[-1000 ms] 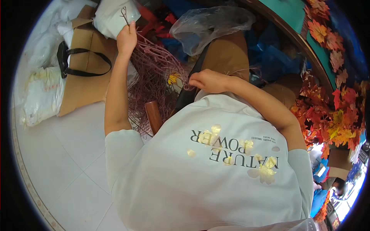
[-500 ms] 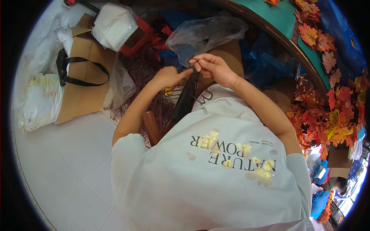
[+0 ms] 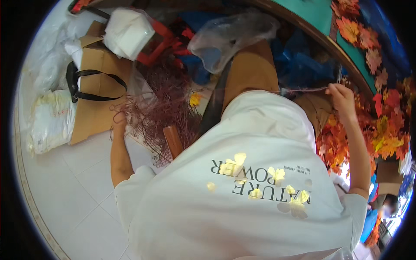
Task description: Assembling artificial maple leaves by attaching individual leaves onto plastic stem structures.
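My right hand (image 3: 342,100) is out at the right, beside the orange and red leaves, with its fingers closed on a thin pale strand (image 3: 314,90). The strand runs leftward, nearly level, across my lap; its far end is too faint to follow. Over on the left, my left hand (image 3: 120,118) is at the edge of a tangled heap of thin brown stems (image 3: 167,102). Stems cover its fingers, so its grip is hidden. A yellow piece like a flower or leaf (image 3: 195,99) lies by the heap.
A cardboard box (image 3: 97,99) with a black strap stands left, beside white plastic bags (image 3: 52,119). A white package (image 3: 128,34) rests near a red stool (image 3: 158,41). Clear plastic (image 3: 229,37) lies ahead of my knee. A green tabletop (image 3: 310,13) curves along the upper right, near artificial maple leaves (image 3: 383,134).
My hands were together above my lap and have moved wide apart. The right went right, drawing the strand out; the left went down and left to the brown stems.
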A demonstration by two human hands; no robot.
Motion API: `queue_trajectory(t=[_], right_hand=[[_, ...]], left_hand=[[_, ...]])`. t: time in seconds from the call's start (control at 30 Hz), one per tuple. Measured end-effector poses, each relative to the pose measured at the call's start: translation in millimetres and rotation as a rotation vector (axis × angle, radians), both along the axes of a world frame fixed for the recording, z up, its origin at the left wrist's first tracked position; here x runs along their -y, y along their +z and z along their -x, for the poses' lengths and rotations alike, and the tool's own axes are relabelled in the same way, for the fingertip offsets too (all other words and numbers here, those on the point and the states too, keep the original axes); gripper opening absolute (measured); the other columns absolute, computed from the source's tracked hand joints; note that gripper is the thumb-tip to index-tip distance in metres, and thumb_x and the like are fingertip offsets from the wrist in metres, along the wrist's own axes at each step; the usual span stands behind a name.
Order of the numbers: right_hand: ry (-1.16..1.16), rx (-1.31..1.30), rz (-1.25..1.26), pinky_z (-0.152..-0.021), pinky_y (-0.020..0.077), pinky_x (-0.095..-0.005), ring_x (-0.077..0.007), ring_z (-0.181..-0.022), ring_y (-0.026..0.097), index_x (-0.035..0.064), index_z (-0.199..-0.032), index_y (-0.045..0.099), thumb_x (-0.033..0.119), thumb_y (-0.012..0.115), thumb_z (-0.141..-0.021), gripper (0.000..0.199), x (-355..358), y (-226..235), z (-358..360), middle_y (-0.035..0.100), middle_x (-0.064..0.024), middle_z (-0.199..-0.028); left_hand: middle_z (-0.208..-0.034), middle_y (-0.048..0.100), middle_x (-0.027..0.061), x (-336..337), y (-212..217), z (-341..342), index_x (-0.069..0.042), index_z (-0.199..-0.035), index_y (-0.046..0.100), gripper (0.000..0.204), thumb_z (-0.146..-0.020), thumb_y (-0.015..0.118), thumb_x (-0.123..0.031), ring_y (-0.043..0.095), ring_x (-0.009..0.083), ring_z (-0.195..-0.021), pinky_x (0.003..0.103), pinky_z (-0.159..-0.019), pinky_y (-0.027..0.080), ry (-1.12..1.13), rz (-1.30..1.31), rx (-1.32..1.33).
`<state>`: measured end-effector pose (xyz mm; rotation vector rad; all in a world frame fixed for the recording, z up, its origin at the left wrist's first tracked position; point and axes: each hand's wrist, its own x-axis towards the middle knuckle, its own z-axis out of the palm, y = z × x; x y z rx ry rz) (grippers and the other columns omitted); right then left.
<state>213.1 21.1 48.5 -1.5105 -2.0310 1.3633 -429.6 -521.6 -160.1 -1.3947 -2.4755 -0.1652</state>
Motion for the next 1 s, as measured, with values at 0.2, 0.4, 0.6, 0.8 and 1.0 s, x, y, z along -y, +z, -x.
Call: queue_trajectory(t=[0.2, 0.4, 0.6, 0.8, 1.0], right_hand=[[0.073, 0.064, -0.098, -0.062, 0.0375, -0.0238, -0.007, -0.066, 0.048, -0.0015, -0.072, 0.059, 0.019, 0.055, -0.089, 0.027, 11.2, 6.1, -36.1, 0.055, 0.0024, -0.065], [0.506, 0.84, -0.428, -0.076, 0.0467, -0.0357, -0.027, -0.078, 0.06, -0.0001, -0.08, 0.066, 0.013, 0.057, -0.081, 0.016, -4.6, -66.8, -91.6, 0.063, -0.0125, -0.079], [0.98, 0.191, -0.624, -0.106, 0.0257, -0.0443, -0.0383, -0.126, 0.033, -0.0014, -0.129, 0.038, 0.003, 0.066, -0.06, 0.075, 36.4, 24.5, 69.7, 0.043, -0.0219, -0.13], [1.153, 0.715, -0.075, -0.099, 0.0369, -0.0427, -0.0367, -0.122, 0.042, -0.0012, -0.135, 0.032, 0.043, 0.071, -0.068, 0.088, 39.4, 80.1, 186.1, 0.048, -0.0232, -0.127], [0.659, -0.078, -0.383, -0.083, 0.0486, -0.034, -0.0245, -0.101, 0.057, -0.0062, -0.121, 0.048, 0.042, 0.069, -0.076, 0.069, 24.7, -78.0, 209.1, 0.062, -0.0201, -0.099]], left_hand=[[-0.087, 0.063, 0.0203, -50.5, 84.8, -44.0, -0.005, -0.09, 0.064, 0.02, -0.081, 0.049, -0.015, 0.06, 0.0392, -0.082, 0.045, -0.073, 0.047, 0.442, 0.407, 0.127], [-0.09, 0.063, 0.0139, -219.0, 158.4, -101.1, -0.008, -0.088, 0.063, 0.015, -0.078, 0.053, -0.012, 0.06, 0.0347, -0.082, 0.043, -0.068, 0.047, 0.086, 0.011, 0.024], [-0.081, 0.061, 0.0099, -279.6, 209.9, -156.1, -0.009, -0.08, 0.061, 0.012, -0.073, 0.053, -0.005, 0.06, 0.0315, -0.072, 0.04, -0.06, 0.048, -0.134, -0.099, -0.154], [-0.072, 0.056, 0.0091, -285.5, 255.5, -181.8, -0.008, -0.073, 0.055, 0.008, -0.068, 0.056, -0.001, 0.058, 0.0315, -0.067, 0.04, -0.057, 0.046, -0.225, -0.094, -0.238], [-0.074, 0.058, 0.0096, -282.0, 276.2, -182.8, -0.006, -0.075, 0.057, 0.008, -0.069, 0.056, -0.001, 0.058, 0.0328, -0.069, 0.039, -0.058, 0.045, -0.223, -0.179, -0.167]])
